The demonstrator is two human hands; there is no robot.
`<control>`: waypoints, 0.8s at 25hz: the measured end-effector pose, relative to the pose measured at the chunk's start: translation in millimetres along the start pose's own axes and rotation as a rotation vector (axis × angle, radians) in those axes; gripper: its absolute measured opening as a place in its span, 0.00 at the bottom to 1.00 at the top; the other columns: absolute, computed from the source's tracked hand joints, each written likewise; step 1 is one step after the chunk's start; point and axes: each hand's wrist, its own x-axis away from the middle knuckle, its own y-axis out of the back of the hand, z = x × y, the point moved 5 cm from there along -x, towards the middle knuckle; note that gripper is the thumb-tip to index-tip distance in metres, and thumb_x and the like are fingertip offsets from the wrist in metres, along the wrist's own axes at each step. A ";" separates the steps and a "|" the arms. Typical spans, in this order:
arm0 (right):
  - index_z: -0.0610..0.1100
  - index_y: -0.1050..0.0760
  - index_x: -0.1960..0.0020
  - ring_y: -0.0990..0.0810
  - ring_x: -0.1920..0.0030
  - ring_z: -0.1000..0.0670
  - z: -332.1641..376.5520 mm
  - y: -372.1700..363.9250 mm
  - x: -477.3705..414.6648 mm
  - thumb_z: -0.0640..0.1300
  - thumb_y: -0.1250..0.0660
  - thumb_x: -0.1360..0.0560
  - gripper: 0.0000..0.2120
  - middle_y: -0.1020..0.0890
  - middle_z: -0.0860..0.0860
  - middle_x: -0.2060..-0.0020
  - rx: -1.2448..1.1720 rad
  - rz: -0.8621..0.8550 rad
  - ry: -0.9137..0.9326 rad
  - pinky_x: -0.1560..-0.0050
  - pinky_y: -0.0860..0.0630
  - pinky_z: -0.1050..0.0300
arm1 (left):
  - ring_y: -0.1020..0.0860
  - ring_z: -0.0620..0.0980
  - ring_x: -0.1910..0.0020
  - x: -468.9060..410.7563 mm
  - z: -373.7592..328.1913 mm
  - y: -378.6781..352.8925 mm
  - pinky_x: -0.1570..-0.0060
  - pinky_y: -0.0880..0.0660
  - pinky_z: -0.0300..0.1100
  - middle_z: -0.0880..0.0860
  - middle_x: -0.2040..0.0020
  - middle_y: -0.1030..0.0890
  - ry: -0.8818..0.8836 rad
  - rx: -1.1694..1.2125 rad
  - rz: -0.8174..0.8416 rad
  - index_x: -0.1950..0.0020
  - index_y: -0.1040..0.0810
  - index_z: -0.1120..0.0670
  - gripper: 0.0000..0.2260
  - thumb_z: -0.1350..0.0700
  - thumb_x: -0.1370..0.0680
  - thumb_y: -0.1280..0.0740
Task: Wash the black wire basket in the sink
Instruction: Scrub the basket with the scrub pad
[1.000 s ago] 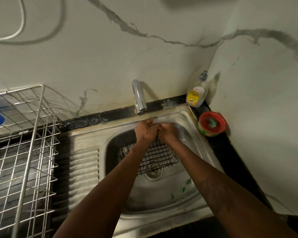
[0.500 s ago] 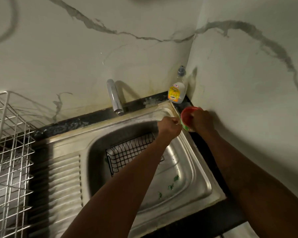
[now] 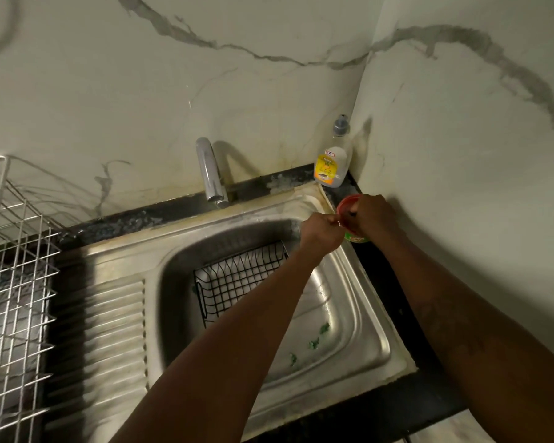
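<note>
Three green scraps [image 3: 314, 342] lie on open steel in the sink's [image 3: 359, 318] near right. One black wire basket [image 3: 237, 279] sits in its far left, partly under the left forearm. At the sink's far right corner the left hand [image 3: 322, 233] is fisted. The right hand [image 3: 373, 215] curls over one red tub [image 3: 346, 203]. I cannot tell what either hand grips.

wire basket [image 3: 237, 282] in sink [image 3: 362, 318], rack [image 3: 13, 282] left of sink

Dim greenish light, tap [image 3: 211, 174] shadow on wall (falling rightward), sink [image 3: 359, 318] glare, wide-angle edge bending.
</note>
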 end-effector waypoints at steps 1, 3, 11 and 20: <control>0.42 0.20 0.37 0.20 0.42 0.40 1.4 -1.5 -1.6 0.61 0.27 0.29 0.28 0.19 0.41 0.42 -0.006 0.036 0.003 0.49 0.24 0.51 | 0.17 0.54 0.45 0.2 2.1 -0.6 0.36 0.22 0.46 0.54 0.48 0.13 0.005 0.022 -0.001 0.41 0.14 0.51 0.14 0.57 0.24 0.33; 0.40 0.20 0.36 0.21 0.41 0.39 1.3 -1.5 0.9 0.57 0.28 0.26 0.26 0.19 0.40 0.42 -0.026 0.016 0.016 0.47 0.24 0.51 | 0.16 0.53 0.44 1.2 6.9 0.3 0.37 0.21 0.46 0.53 0.44 0.14 0.027 0.086 0.001 0.38 0.15 0.51 0.15 0.57 0.24 0.31; 0.47 0.13 0.52 0.14 0.60 0.48 21.5 38.7 55.5 0.50 0.23 0.29 0.09 0.13 0.50 0.62 -0.752 -0.296 -0.076 0.53 0.21 0.57 | 0.17 0.46 0.57 32.3 102.8 85.7 0.59 0.18 0.37 0.52 0.51 0.16 0.153 0.223 -0.213 0.46 0.18 0.52 0.05 0.59 0.20 0.30; 0.46 0.16 0.53 0.21 0.72 0.57 156.9 -120.8 91.7 0.46 0.26 0.23 0.04 0.17 0.50 0.70 -1.145 0.125 -0.115 0.65 0.20 0.58 | 0.18 0.49 0.59 68.6 246.8 150.5 0.60 0.23 0.37 0.49 0.62 0.17 0.371 -0.115 -0.478 0.59 0.18 0.53 0.08 0.57 0.23 0.34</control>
